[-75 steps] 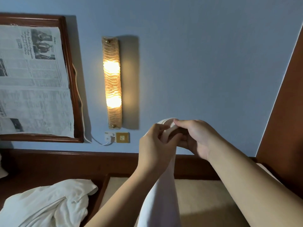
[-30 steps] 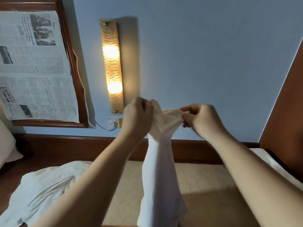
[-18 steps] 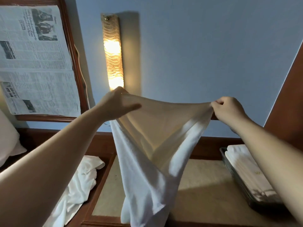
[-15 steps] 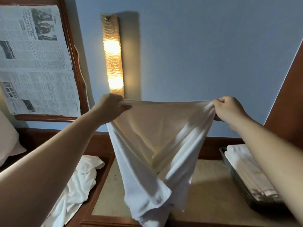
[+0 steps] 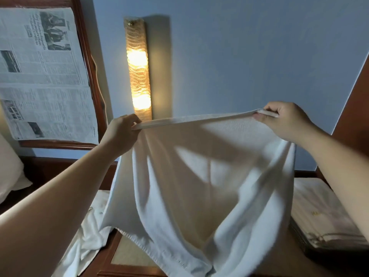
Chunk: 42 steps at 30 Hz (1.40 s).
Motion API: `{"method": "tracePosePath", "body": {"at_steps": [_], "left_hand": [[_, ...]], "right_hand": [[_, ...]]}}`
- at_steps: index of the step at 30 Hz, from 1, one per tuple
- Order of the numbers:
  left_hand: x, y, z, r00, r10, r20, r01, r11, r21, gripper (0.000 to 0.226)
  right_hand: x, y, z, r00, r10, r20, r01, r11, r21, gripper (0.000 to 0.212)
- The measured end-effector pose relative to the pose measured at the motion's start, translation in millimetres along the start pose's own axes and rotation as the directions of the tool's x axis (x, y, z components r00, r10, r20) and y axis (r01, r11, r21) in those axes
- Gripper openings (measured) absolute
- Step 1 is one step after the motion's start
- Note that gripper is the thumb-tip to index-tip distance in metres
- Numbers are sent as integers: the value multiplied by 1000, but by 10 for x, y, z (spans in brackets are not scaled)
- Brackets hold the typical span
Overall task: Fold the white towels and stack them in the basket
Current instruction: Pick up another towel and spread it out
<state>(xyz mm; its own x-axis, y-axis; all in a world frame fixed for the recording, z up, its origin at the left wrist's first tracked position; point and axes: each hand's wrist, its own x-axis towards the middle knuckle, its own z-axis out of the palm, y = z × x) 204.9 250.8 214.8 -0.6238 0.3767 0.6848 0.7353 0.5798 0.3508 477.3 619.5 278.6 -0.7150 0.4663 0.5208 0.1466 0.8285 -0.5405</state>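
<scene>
- The left hand [image 5: 121, 134] and the right hand [image 5: 283, 120] each pinch a top corner of a white towel [image 5: 199, 176], its upper edge stretched taut between them.
- The towel hangs in loose folds over a tabletop [image 5: 127, 254].
- Folded towels [image 5: 323, 214] lie in a dark basket [image 5: 319, 250] at the right.
- A crumpled white cloth [image 5: 85, 232] lies at the lower left.
- A lit wall lamp [image 5: 137, 66] glows beside framed newspaper [image 5: 40, 72].

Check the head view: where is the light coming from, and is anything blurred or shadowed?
Head view: the lit wall lamp is the one visible source, glowing warm through the towel that the left hand and right hand hold up; the towel's lower hem looks slightly blurred; the basket sits in shadow.
</scene>
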Motion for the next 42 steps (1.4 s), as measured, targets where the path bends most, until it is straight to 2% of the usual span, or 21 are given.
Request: {"method": "tracePosePath", "body": {"at_steps": [3,7,12,15,17,19,22,24,26,28,30,31,33,34,36,38,39,40,41,42], "left_hand": [[-104,-162,107,981,-188,46,189,982,-17,15],[-238,-300,186,956,-288,56,290,956,-32,16],[-613,-562,274,845,-522,114,520,853,51,38],[-520,-364,279,818,-560,132,573,813,-106,45],[-307,-75,256,810,-561,170,585,749,-313,49],[-89,295,182,850,-477,223,522,712,-470,45],[122,939,43,957,-180,226,270,836,-477,42],[197,1324,17,942,28,335,127,893,-432,57],[259,1574,91,893,156,423,44,904,-426,66],[330,1643,161,893,158,422,7,932,-363,45],[356,1577,152,908,134,397,10,940,-340,32],[360,1498,137,908,140,394,-3,945,-328,32],[299,1287,110,890,149,430,-48,970,-238,41],[250,1137,98,872,148,467,-84,984,-155,49],[189,716,167,821,73,566,-140,987,75,62],[107,335,190,729,-31,683,-221,935,278,64],[64,260,143,694,-123,709,-155,937,313,57],[37,228,114,679,-155,717,-82,955,284,45],[32,219,112,733,-124,669,-23,978,206,37],[41,249,118,817,-38,575,-35,993,115,37]], "right_hand": [[-16,77,-8,998,4,-69,-16,986,-167,46],[-72,173,-47,989,6,-150,-48,961,-272,57],[-110,239,-14,983,8,-186,-64,953,-295,59],[-108,183,84,984,16,-178,-70,951,-301,59],[-64,84,178,985,2,-172,-50,960,-275,57],[14,-83,298,993,-6,-115,-19,975,-220,55],[110,-452,488,997,-22,72,27,998,-61,53],[130,-725,561,985,-12,169,-17,986,166,47],[172,-919,562,974,-11,227,-76,926,370,41],[232,-992,515,969,-32,245,-92,873,478,47],[259,-990,431,971,-47,235,-72,876,476,57],[269,-956,383,977,-41,209,-59,891,450,55],[318,-812,271,996,1,94,-39,915,402,39],[337,-714,202,999,45,5,-43,921,386,33],[358,-499,69,985,113,-134,-48,909,413,38],[286,-356,-6,971,147,-190,-66,924,377,42],[253,-302,0,970,142,-196,-74,946,317,43],[199,-283,27,977,123,-173,-78,966,248,46],[161,-275,76,984,100,-149,-70,978,195,46],[110,-320,146,993,71,-91,-55,984,171,39]]}}
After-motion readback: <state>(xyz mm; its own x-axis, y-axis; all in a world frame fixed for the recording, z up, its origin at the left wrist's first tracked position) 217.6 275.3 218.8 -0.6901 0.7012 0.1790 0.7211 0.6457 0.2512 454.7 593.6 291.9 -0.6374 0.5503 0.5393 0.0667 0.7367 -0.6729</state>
